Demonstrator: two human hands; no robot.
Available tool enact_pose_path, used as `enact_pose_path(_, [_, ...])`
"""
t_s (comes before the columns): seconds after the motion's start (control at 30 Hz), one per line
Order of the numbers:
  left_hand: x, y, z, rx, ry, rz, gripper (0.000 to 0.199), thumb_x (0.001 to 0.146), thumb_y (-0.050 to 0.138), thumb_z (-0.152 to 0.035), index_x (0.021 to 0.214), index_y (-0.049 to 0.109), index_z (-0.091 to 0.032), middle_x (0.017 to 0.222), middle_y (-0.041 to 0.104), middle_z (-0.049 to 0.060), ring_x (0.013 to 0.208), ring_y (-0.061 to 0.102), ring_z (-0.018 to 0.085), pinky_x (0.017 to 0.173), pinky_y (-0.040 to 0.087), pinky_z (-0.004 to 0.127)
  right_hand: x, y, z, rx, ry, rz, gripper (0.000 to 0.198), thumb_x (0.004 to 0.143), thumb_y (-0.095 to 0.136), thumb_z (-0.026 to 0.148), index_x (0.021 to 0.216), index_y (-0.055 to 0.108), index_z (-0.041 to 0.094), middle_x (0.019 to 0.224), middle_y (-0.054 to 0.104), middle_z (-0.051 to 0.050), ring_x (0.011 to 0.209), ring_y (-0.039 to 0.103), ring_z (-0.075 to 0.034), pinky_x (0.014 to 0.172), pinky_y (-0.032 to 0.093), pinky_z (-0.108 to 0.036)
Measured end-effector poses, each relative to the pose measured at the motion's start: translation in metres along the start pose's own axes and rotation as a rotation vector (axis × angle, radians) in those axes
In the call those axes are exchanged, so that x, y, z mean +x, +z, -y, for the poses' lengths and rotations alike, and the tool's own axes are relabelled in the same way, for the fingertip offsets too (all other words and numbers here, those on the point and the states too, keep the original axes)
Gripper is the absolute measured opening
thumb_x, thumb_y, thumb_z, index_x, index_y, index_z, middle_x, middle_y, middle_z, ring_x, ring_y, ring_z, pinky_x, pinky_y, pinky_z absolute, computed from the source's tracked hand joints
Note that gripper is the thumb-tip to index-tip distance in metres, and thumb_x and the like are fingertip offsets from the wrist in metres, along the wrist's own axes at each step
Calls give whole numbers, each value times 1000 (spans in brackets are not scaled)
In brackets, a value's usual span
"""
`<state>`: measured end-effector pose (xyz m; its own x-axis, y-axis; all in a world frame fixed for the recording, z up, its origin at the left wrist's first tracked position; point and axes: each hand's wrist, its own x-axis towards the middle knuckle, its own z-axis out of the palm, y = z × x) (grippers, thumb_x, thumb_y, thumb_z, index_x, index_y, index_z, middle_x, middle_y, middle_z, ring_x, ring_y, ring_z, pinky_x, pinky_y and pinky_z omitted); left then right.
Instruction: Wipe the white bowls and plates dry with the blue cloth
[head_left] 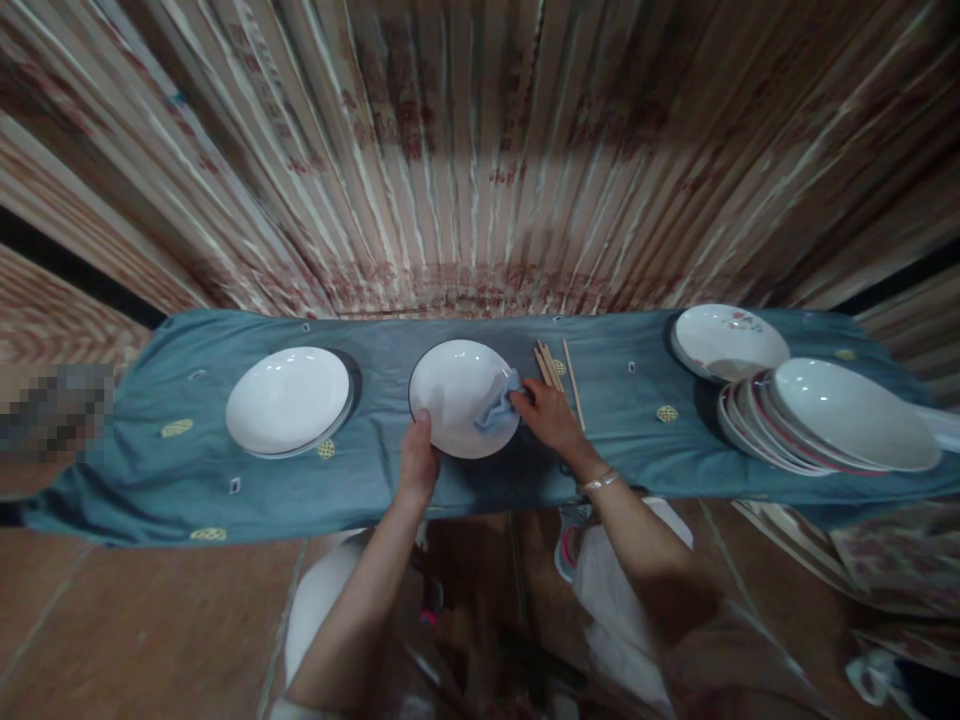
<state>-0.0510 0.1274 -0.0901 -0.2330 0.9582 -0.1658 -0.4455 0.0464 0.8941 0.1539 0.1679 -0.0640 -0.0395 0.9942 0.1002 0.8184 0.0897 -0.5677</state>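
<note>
A white plate (450,385) with a dark rim is in front of me over the middle of the cloth-covered table. My left hand (418,462) grips its near left edge, the thumb over the rim and the other fingers hidden beneath. In my right hand (551,412) is a bunched blue cloth (496,404), which rests against the plate's inner right side. That hand's fingers are closed on the cloth, and a bracelet circles the wrist. Just beyond it lie several wooden chopsticks (549,364), with one (574,385) set apart.
Stacked white plates (289,400) stand at the left on the blue tablecloth (390,480). At the right are a flower-patterned plate (720,335) on a stack and a leaning pile of bowls (855,410). A pleated curtain (480,200) hangs behind the table.
</note>
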Motion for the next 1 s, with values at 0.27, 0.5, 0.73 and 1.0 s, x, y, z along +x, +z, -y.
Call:
enact_pose_path(0.27, [-1,7,-11,-116,-17,-76,67,67,76,-58,119,62,-20,120,70,11,112,65,28,90,55,35,-20,29,17,1014,395,321,27,74,64,44,69,60,18,59,61,3,55,57,-14,55,50,-27])
enact_pose_path(0.5, [-6,14,-13,-107,-20,4,74,71,73,-56,133,52,-21,132,63,11,118,62,28,97,51,38,-37,40,37,1473,560,542,18,73,70,35,75,66,17,66,70,-1,64,68,-15,68,58,-29])
enact_pose_path(0.73, [-6,8,-10,69,33,117,67,74,70,-54,130,56,-22,129,64,11,126,55,29,112,38,46,-27,29,24,1400,499,348,20,67,74,34,69,66,17,60,67,1,56,63,-13,60,56,-26])
enact_pose_path(1.0, [-12,-10,-34,1114,716,160,103,58,87,-30,147,36,-24,163,13,19,149,3,43,115,8,67,-14,4,4,1208,409,243,24,62,73,39,60,61,18,50,60,3,45,53,-10,48,48,-24])
